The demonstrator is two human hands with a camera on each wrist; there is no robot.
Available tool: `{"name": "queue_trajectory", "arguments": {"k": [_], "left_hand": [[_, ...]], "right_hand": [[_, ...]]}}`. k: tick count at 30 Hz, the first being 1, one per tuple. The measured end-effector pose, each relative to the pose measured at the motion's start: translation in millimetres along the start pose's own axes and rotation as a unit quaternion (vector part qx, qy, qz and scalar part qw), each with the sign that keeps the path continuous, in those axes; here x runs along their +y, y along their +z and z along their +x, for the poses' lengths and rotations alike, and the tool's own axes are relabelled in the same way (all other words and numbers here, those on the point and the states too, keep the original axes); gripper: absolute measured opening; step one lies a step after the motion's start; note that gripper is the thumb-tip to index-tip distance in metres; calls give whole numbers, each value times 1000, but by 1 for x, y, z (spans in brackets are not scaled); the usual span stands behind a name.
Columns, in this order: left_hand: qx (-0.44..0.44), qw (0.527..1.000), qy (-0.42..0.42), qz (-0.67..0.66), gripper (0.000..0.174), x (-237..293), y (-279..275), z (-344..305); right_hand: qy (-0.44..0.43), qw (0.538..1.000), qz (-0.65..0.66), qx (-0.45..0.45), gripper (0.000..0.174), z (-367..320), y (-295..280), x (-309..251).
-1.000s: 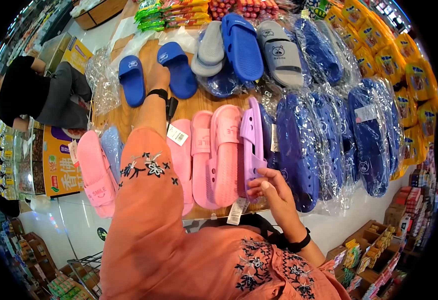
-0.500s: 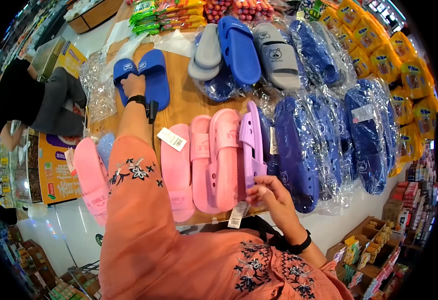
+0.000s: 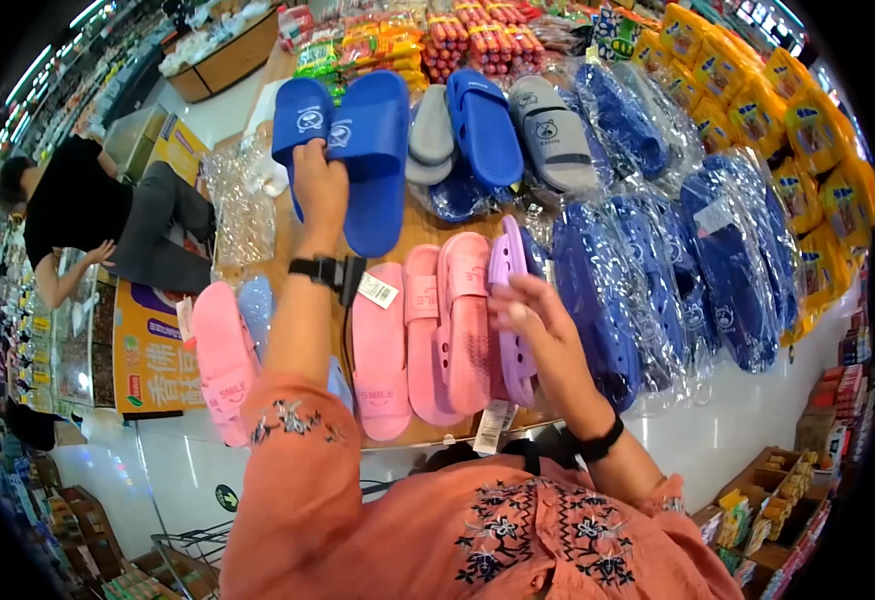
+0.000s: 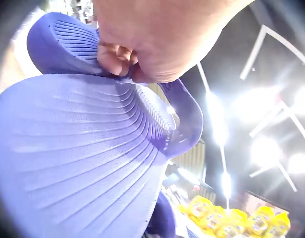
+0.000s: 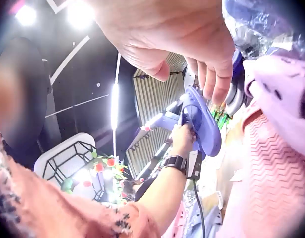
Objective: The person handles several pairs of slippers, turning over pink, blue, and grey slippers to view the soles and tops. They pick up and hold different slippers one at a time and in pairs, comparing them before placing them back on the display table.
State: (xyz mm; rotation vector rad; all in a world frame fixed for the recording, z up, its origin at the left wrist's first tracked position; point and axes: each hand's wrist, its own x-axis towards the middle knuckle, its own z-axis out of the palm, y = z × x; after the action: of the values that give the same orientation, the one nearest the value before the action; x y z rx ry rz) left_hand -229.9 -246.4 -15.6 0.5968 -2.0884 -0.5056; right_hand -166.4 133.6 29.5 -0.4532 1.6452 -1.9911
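A pair of blue slide slippers (image 3: 375,165) with white bear prints on their straps is held side by side by my left hand (image 3: 320,190). The fingers pinch the adjoining straps, and the soles show ridges (image 4: 68,148) in the left wrist view. In the right wrist view the blue pair (image 5: 207,124) is raised above the table. My right hand (image 3: 550,345) hovers over a purple slipper (image 3: 506,262), fingers loosely bent and holding nothing. Left of it stand pink slippers (image 3: 466,330) with tags, in a row along the near edge.
Blue slippers in clear plastic (image 3: 598,300) fill the right side. Grey slippers (image 3: 558,135) and another blue one (image 3: 485,130) lie at the back. Yellow bags (image 3: 758,110) are stacked far right, with snack packs (image 3: 368,45) beyond. A person in black (image 3: 83,200) is at the left.
The two blue slippers, first apart on the table, were brought together, gripped by my left hand and lifted. My right hand has risen slightly beside the purple slipper.
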Motion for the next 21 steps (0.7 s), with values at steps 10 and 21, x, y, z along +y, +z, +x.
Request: {"name": "queue_trajectory", "arguments": {"k": [10, 21], "left_hand": [[-99, 989, 75, -81, 25, 155, -114, -138], [-134, 893, -248, -350, 38, 151, -190, -166]], "right_hand": [[47, 942, 316, -106, 67, 38, 28, 8], [94, 889, 414, -173, 74, 13, 22, 10]]}}
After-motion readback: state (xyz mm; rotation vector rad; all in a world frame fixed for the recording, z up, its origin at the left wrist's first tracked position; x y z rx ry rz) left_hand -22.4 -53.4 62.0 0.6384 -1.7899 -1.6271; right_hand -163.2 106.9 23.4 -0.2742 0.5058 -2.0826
